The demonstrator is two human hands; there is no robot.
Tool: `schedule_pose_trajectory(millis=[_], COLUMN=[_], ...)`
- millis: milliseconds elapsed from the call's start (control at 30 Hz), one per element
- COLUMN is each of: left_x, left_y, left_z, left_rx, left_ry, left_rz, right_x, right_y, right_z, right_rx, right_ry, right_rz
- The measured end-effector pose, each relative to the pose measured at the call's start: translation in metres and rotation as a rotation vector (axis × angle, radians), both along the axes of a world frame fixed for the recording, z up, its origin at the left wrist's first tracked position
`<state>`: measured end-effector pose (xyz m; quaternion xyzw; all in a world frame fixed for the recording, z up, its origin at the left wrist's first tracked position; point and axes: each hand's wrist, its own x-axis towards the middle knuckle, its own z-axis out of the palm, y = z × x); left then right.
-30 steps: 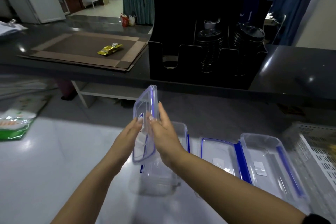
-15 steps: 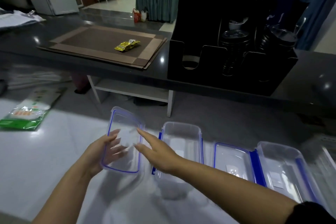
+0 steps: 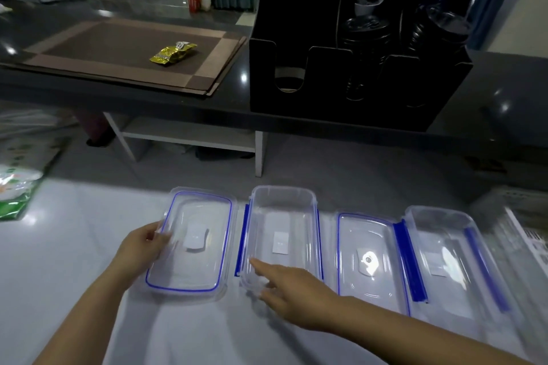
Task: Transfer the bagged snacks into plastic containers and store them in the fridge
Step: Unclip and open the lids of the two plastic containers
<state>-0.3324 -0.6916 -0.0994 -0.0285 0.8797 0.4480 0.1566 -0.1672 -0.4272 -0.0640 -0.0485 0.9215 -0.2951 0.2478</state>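
A clear lid with a blue seal (image 3: 192, 241) lies flat on the white table, and my left hand (image 3: 142, 246) holds its left edge with curled fingers. Right beside it stands an open clear container (image 3: 281, 216) with blue clips. My right hand (image 3: 290, 284) reaches to that container's near end, fingers stretched and touching its wall. Further right lie a second lid (image 3: 366, 249) and a second open container (image 3: 444, 249). A green and white snack bag (image 3: 14, 190) lies at the table's left edge. A small gold snack packet (image 3: 172, 52) rests on the far counter.
A dark counter (image 3: 225, 98) runs across behind the table, with brown placemats (image 3: 118, 50) and a black organizer (image 3: 355, 47) holding cup lids. A white perforated basket (image 3: 530, 234) sits at the far right. A white shelf frame (image 3: 189, 142) stands under the counter.
The lid was upright between both hands, then my left hand laid it flat on the table left of the container. My right hand left the lid and moved to the container's near end.
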Motion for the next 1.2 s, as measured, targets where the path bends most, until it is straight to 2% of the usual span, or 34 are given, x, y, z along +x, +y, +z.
schedule_pose_trajectory(millis=[200,533,633,700,800,967,1100,1200], left_x=[0.011,0.034,0.037,0.043,0.056,0.099,0.13,0.153], left_y=[0.013,0.03,0.039,0.054,0.087,0.155,0.211,0.253], left_z=[-0.007,-0.014,-0.002,0.018,0.052,0.085,0.084,0.077], left_rx=[-0.29,-0.431,-0.481,-0.472,-0.362,-0.289,-0.347,-0.394], left_ry=[0.108,0.175,0.191,0.273,0.402,0.512,0.595,0.58], left_rz=[-0.121,-0.077,-0.07,-0.105,-0.219,-0.495,-0.743,-0.901], right_x=[0.014,0.038,0.039,0.04,0.044,0.071,0.116,0.154], right_y=[-0.007,-0.009,0.0,0.012,0.038,0.109,0.169,0.198], right_z=[0.0,0.005,0.01,0.015,0.027,0.033,0.035,0.03], right_rx=[0.033,-0.031,-0.05,-0.041,-0.025,0.172,0.344,0.417], right_ry=[0.016,0.085,0.119,0.182,0.25,0.32,0.353,0.259], right_rz=[0.071,0.053,-0.016,-0.065,-0.164,-0.293,-0.386,-0.431])
